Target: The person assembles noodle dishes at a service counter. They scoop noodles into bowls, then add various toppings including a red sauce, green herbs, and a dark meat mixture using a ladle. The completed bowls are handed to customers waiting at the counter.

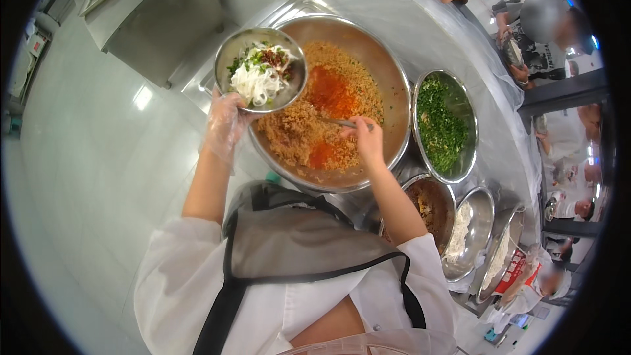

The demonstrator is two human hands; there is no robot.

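Observation:
My left hand [227,118], in a clear plastic glove, grips the rim of a small steel bowl [297,85]. White strands like noodles [257,81] lie in it, with chopped greens and dark red bits on top. The bowl is held over the left edge of a large steel basin [393,102]. A crumbly golden-brown mixture [289,133] fills much of that basin, with orange-red patches [330,90] on it. Over the basin, my right hand [365,138] is closed round the handle of a metal utensil [338,122]; its working end is hidden in the mixture.
Right of the basin stands a steel bowl of chopped greens [444,121]. Nearer me are a bowl with brown contents [427,205] and two bowls holding pale stuff [460,230]. A steel cabinet [167,23] stands far left. Several people are visible at the far right.

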